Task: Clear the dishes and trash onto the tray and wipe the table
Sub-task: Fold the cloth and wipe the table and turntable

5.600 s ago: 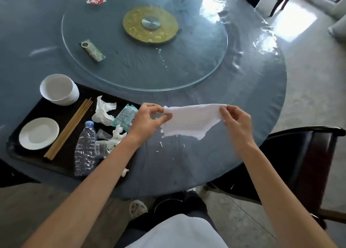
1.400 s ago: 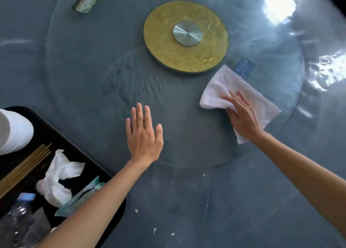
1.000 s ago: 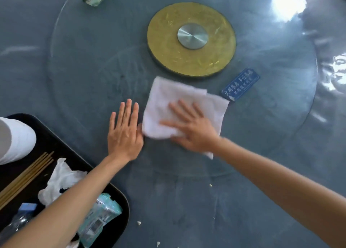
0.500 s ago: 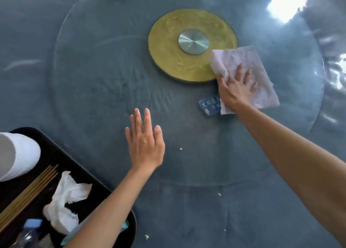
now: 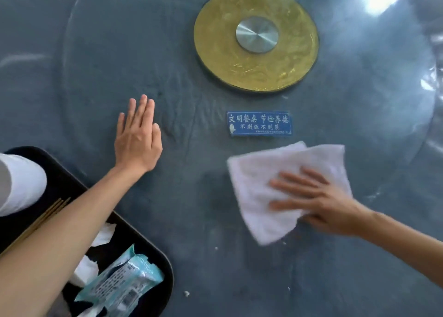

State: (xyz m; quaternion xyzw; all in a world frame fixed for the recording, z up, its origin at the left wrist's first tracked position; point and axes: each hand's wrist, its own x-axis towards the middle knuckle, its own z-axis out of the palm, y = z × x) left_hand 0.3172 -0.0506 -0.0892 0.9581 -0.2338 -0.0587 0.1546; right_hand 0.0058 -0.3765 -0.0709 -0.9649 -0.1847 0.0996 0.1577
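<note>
My right hand (image 5: pixel 318 204) presses flat on a white cloth (image 5: pixel 263 173) spread on the glass turntable, just below a blue sign (image 5: pixel 259 124) with white writing. My left hand (image 5: pixel 137 139) lies flat on the glass with fingers together and holds nothing. At the lower left the black tray (image 5: pixel 165 276) carries a white bowl (image 5: pixel 21 185), wooden chopsticks (image 5: pixel 45 216), crumpled tissues (image 5: pixel 103 234) and a light-blue wipes packet (image 5: pixel 122 283). My left forearm covers part of the tray.
A gold disc with a steel hub (image 5: pixel 256 37) sits at the turntable's middle. Small white crumbs (image 5: pixel 186 293) lie on the grey table near the tray and under the cloth. Bright glare marks the plastic cover at the upper right.
My right hand has swept the cloth from beside the gold disc down toward me, uncovering the blue sign. My left hand stays flat in about the same spot.
</note>
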